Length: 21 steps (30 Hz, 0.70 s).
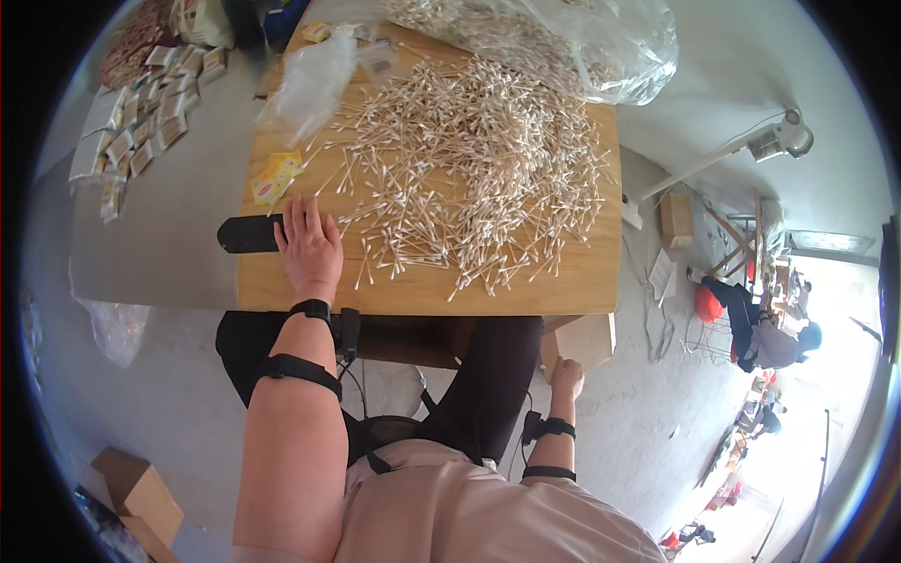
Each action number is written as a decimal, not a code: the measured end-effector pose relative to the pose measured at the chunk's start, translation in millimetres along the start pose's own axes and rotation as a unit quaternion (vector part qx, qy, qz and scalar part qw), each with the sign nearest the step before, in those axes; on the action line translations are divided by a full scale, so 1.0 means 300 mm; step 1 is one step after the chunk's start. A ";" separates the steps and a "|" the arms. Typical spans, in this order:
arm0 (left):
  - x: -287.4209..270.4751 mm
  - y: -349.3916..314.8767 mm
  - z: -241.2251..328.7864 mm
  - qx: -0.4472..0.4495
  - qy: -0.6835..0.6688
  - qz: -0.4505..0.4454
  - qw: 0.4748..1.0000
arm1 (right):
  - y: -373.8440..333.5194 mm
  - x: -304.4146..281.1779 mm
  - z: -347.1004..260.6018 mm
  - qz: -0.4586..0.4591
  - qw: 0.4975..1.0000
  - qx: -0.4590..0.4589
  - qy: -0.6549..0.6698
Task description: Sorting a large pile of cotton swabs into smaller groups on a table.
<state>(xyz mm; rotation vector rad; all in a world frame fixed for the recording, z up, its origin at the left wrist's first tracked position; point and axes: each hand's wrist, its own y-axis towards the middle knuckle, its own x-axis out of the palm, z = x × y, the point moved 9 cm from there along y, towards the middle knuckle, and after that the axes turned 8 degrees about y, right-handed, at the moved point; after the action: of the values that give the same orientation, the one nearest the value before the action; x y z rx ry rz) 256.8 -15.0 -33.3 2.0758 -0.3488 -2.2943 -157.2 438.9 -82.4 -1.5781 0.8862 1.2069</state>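
My left hand (310, 253) lies flat at the left edge of the wooden table (432, 300), fingers stretched out and slightly spread, nothing gripped. Its thumb side faces a large heap of white-tipped cotton swabs (507, 159). Beside its outer fingers is a flat black object with a rounded end (249, 235), partly covered by the hand; its kind is unclear. Just beyond the fingertips rest yellow printed packets (275, 178). Below the table's right front corner, my right hand (567, 377) is closed beside a cardboard box (589, 342). Whatever its curled fingers hold is hidden.
A big clear plastic bag of swabs (619, 47) occupies the table's far side. Clear plastic bags (314, 80) lie far left. Several small filled packs (141, 131) cover part of the grey table (178, 253). A lamp on an arm (779, 139) stands right; another person (774, 342) sits beyond.
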 end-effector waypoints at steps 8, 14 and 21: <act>0.005 -0.002 -0.010 0.001 -0.003 0.004 1.000 | 0.062 -0.348 -0.637 0.147 0.920 -0.209 0.296; 0.011 -0.004 -0.016 -0.002 -0.008 0.001 1.000 | -0.020 -0.380 -1.282 0.073 0.840 -0.415 0.341; 0.003 0.000 -0.005 -0.005 -0.009 -0.012 1.000 | -0.040 -0.329 -1.627 0.100 0.786 -0.543 0.279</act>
<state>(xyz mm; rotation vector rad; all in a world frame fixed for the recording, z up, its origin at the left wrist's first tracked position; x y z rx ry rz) 258.1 -15.4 -34.4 2.0680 -0.3139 -2.3231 -27.2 -21.0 57.8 -2.9524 0.7243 1.5448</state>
